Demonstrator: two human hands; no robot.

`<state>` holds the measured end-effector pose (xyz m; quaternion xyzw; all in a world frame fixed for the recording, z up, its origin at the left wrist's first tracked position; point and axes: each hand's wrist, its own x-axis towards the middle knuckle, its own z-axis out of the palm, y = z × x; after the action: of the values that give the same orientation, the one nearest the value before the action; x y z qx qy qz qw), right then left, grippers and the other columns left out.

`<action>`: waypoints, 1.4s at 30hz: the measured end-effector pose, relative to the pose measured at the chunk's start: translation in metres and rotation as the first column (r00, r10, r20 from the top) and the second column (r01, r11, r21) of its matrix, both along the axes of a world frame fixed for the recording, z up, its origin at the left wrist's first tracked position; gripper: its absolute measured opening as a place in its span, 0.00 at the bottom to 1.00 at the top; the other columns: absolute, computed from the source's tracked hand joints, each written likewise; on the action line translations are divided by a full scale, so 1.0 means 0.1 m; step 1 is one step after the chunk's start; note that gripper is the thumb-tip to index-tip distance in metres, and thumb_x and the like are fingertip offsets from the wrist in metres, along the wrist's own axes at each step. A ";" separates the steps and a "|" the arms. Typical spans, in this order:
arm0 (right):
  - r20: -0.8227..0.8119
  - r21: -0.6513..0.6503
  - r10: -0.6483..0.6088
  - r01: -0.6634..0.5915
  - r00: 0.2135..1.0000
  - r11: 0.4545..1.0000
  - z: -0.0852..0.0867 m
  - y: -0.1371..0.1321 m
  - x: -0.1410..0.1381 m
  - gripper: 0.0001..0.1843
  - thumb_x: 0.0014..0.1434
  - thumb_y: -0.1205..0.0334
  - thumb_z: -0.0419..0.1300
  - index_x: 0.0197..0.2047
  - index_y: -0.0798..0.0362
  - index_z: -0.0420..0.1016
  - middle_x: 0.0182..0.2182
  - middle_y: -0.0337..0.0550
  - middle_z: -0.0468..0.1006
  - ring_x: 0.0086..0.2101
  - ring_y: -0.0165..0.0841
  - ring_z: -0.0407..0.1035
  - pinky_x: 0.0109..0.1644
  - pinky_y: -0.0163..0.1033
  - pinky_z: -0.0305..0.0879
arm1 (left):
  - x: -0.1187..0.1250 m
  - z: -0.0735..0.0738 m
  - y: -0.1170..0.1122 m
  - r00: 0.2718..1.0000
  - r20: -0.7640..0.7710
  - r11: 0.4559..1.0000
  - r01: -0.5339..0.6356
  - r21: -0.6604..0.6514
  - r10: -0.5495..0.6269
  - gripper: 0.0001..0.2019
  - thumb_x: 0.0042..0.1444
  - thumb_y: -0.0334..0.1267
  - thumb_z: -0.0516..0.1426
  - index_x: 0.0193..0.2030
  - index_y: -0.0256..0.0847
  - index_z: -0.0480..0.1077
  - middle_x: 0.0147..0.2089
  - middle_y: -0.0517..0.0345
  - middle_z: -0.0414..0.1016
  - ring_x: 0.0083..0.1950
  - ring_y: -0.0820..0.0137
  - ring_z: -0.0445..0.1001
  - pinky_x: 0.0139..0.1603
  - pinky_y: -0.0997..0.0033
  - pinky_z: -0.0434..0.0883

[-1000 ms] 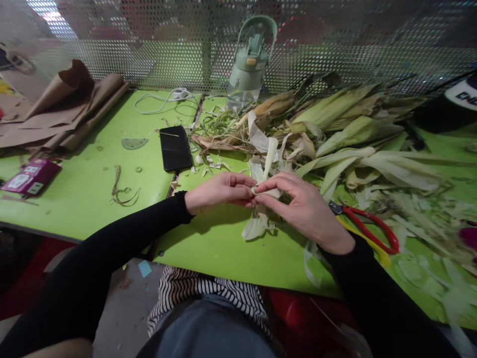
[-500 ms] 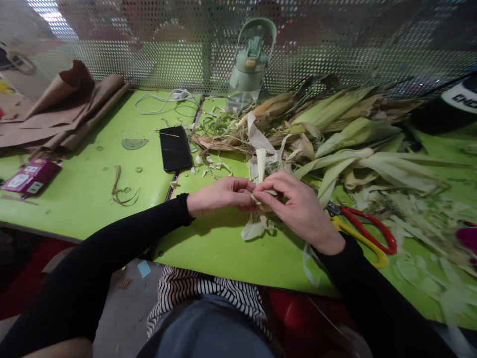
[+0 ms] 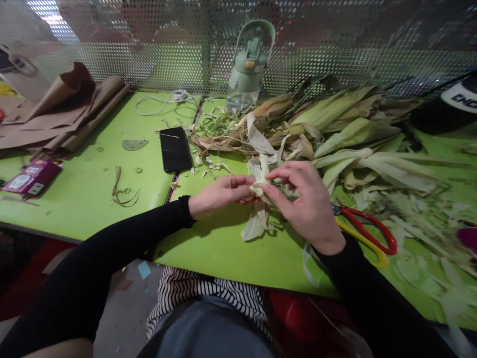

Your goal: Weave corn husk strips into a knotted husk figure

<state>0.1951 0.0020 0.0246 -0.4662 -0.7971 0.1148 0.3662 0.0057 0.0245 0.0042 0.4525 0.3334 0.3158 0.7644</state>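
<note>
My left hand (image 3: pixel 218 194) and my right hand (image 3: pixel 303 199) meet over the green table (image 3: pixel 85 194), both pinching one pale corn husk piece (image 3: pixel 261 186). The piece is folded at the fingertips and its loose end hangs down onto the table. The fingers of both hands are closed on it. Red and yellow scissors (image 3: pixel 367 236) lie just right of my right wrist.
A heap of corn husks (image 3: pixel 354 134) fills the table's right side, with shreds in front. A black phone (image 3: pixel 175 148), a green water bottle (image 3: pixel 249 64), a white cable (image 3: pixel 164 102), brown paper (image 3: pixel 63 112) and a purple packet (image 3: pixel 28 180) lie left and behind. A perforated screen stands at the back.
My right hand has turned and lifted a little, folding the husk's upright strip down over the fingertips. My left hand has kept its pinch.
</note>
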 end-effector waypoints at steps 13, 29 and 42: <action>-0.293 -0.511 -0.014 -0.144 0.956 0.847 -0.30 -0.01 -0.16 0.20 0.65 0.45 0.54 0.37 0.54 0.74 0.23 0.36 0.71 0.19 0.26 0.58 0.21 0.33 0.54 | 0.18 -0.11 -0.13 0.902 0.273 0.941 -0.334 -0.056 0.336 0.05 0.59 0.28 0.60 0.42 0.36 0.72 0.37 0.60 0.77 0.38 0.78 0.72 0.45 0.76 0.68; -0.234 -0.561 0.024 -0.154 0.972 0.813 -0.23 -0.08 -0.14 0.18 0.63 0.44 0.58 0.34 0.52 0.72 0.25 0.37 0.74 0.22 0.27 0.63 0.24 0.35 0.57 | 0.06 -0.05 -0.05 0.976 0.117 0.922 -0.212 0.325 0.183 0.07 0.61 0.30 0.57 0.45 0.34 0.72 0.45 0.53 0.78 0.45 0.72 0.76 0.53 0.67 0.70; -0.572 -0.455 -0.193 -0.113 0.797 0.883 -0.20 -0.03 -0.05 0.23 0.62 0.41 0.59 0.25 0.51 0.72 0.22 0.36 0.68 0.22 0.25 0.59 0.22 0.33 0.55 | 0.03 0.00 -0.06 0.981 0.058 0.936 -0.194 0.293 0.185 0.09 0.56 0.33 0.62 0.37 0.35 0.65 0.30 0.63 0.73 0.29 0.79 0.75 0.35 0.76 0.74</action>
<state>0.1900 -0.0011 0.0045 -0.4965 -0.5769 0.4371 0.4792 0.0089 0.0182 0.0045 0.5235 0.3129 0.4411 0.6584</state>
